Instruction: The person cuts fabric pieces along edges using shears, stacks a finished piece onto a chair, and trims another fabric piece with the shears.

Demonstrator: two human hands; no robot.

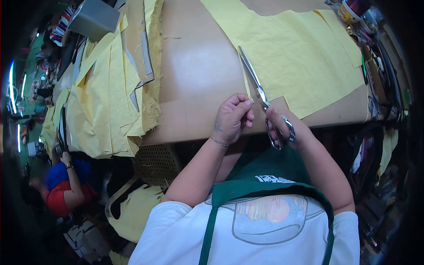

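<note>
My right hand [289, 128] grips a pair of metal scissors [256, 81] by the handles, near the front edge of the table. Their blades point away from me, along the left edge of a large yellow fabric piece [296, 53]. My left hand [234, 115] is just left of the scissors, thumb and fingers pinched together. A narrow yellow fabric strip [247, 81] runs from the blades down to the pinched fingers. The fabric piece lies flat on the brown table [194, 84].
Stacked yellow fabric [104, 97] hangs over the table's left front edge. Farther left, a person in red and blue [70, 181] works at the table. A grey box [95, 20] stands at the back left; a labelled tub [349, 13] is at the back right. A chair [154, 161] stands below.
</note>
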